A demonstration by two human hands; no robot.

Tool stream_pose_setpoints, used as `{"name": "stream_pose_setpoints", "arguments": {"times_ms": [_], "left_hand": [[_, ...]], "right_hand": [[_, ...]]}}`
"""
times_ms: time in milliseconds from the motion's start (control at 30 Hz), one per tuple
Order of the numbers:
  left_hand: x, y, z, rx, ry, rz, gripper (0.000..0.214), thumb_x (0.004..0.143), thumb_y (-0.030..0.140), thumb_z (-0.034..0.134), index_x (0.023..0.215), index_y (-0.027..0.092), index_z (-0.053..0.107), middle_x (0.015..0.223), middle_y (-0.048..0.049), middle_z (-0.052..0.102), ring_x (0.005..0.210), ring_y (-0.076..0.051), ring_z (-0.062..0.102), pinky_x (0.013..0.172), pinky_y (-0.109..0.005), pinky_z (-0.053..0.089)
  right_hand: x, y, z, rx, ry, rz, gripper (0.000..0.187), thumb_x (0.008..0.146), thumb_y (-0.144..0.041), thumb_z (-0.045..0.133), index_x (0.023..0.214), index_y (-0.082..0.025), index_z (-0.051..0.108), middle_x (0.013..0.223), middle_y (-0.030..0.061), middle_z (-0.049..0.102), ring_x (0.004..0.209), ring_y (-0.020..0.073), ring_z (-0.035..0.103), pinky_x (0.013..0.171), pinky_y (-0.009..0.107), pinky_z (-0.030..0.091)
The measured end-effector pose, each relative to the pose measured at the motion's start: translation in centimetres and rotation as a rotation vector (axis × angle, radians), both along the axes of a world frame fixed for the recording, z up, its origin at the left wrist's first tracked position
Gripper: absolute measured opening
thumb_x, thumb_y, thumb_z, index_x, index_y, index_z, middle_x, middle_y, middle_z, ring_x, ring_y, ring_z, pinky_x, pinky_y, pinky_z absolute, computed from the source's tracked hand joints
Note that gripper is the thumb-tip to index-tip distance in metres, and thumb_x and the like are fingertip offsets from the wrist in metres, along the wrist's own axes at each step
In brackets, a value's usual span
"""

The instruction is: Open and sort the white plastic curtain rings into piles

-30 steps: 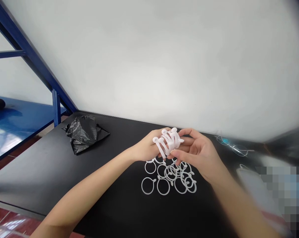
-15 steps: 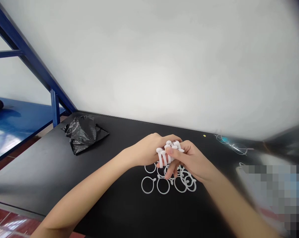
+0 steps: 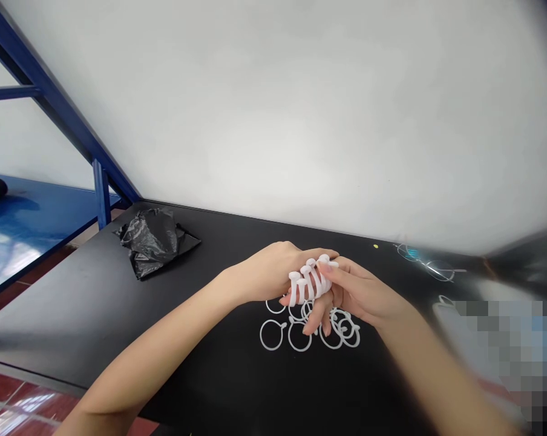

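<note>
Several white plastic rings (image 3: 310, 281) are sitting looped around the fingers of the left hand (image 3: 271, 272), just above a loose pile of rings (image 3: 272, 350) — the right hand (image 3: 359, 290) is gripping them closed, while a black plastic bag (image 3: 153, 242) is lying well left of the pile.

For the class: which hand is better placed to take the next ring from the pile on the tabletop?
Probably the right hand: its fingers hang just over the pile of white plastic rings, while the left hand is taken up by the stack of rings looped around its fingers.
</note>
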State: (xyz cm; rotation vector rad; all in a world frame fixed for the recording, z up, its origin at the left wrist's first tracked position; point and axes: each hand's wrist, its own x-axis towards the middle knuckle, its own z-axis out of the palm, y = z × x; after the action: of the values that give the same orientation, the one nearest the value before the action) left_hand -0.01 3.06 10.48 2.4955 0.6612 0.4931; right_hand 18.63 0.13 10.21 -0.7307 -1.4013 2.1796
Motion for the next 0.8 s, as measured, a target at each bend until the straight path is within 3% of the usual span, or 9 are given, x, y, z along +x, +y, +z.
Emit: {"name": "stream_pose_setpoints", "arguments": {"times_ms": [67, 133, 233, 333, 500, 700, 800], "left_hand": [[-0.1, 0.0, 0.1, -0.012, -0.018, -0.009, 0.046, 0.08, 0.004, 0.051, 0.124, 0.016, 0.056, 0.053, 0.0065, 0.058, 0.045, -0.009, 0.051, 0.048, -0.018, 0.036], [-0.1, 0.0, 0.2, -0.03, -0.015, -0.005, 0.049, 0.078, 0.002, 0.051, 0.126, 0.014, 0.055, 0.05, 0.0068, 0.057, 0.045, -0.01, 0.053, 0.047, -0.018, 0.036], [0.0, -0.1, 0.4, -0.042, 0.039, 0.025, 0.054, 0.079, 0.002, 0.051, 0.132, 0.013, 0.051, 0.051, 0.0059, 0.061, 0.046, -0.011, 0.056, 0.047, -0.019, 0.038], [0.1, -0.3, 0.5, 0.011, 0.101, 0.059, 0.053, 0.081, 0.005, 0.053, 0.133, 0.014, 0.05, 0.058, 0.0033, 0.067, 0.05, -0.013, 0.06, 0.049, -0.021, 0.039], [0.0, -0.3, 0.2, 0.142, 0.129, 0.089, 0.054, 0.077, 0.007, 0.058, 0.13, 0.017, 0.051, 0.066, 0.0016, 0.07, 0.057, -0.015, 0.063, 0.05, -0.021, 0.039], [-0.1, -0.3, 0.2, 0.023, -0.009, 0.052, 0.027, 0.084, 0.009, 0.051, 0.11, 0.013, 0.057, 0.053, 0.006, 0.058, 0.042, -0.008, 0.052, 0.042, -0.016, 0.032], [-0.3, -0.3, 0.1, -0.01, -0.078, 0.038, 0.022, 0.084, 0.009, 0.052, 0.106, 0.013, 0.057, 0.055, 0.0057, 0.056, 0.045, -0.007, 0.051, 0.042, -0.015, 0.033]], "right_hand": [[-0.3, -0.2, 0.0, 0.033, -0.001, -0.008, 0.052, 0.094, -0.053, 0.049, 0.1, -0.008, 0.073, 0.096, 0.0192, 0.076, 0.067, 0.0185, 0.076, 0.051, 0.02, 0.058], [-0.7, -0.5, 0.0, 0.095, -0.05, -0.065, 0.039, 0.085, -0.047, 0.067, 0.093, -0.01, 0.074, 0.095, 0.0153, 0.077, 0.067, 0.0171, 0.075, 0.052, 0.019, 0.057], [-1.4, -0.9, 0.0, 0.161, -0.14, -0.198, 0.023, 0.075, -0.033, 0.08, 0.082, -0.012, 0.075, 0.079, 0.0086, 0.077, 0.066, 0.0168, 0.074, 0.051, 0.018, 0.055], [-1.7, -1.1, -0.2, 0.162, -0.157, -0.246, 0.024, 0.081, -0.036, 0.074, 0.075, -0.013, 0.074, 0.065, 0.0057, 0.074, 0.068, 0.018, 0.075, 0.049, 0.018, 0.053], [-1.7, -1.1, -0.3, 0.177, -0.176, -0.254, 0.028, 0.084, -0.04, 0.07, 0.075, -0.013, 0.074, 0.063, 0.0055, 0.073, 0.073, 0.0208, 0.076, 0.049, 0.019, 0.053], [-1.3, -1.5, 0.7, 0.328, -0.165, -0.18, 0.035, 0.093, -0.043, 0.058, 0.086, -0.013, 0.075, 0.085, 0.0098, 0.076, 0.069, 0.0154, 0.073, 0.054, 0.021, 0.056], [-1.1, -1.9, 1.0, 0.425, -0.153, -0.171, 0.038, 0.097, -0.041, 0.051, 0.093, -0.013, 0.076, 0.085, 0.0107, 0.076, 0.069, 0.0163, 0.073, 0.057, 0.024, 0.058]]}}
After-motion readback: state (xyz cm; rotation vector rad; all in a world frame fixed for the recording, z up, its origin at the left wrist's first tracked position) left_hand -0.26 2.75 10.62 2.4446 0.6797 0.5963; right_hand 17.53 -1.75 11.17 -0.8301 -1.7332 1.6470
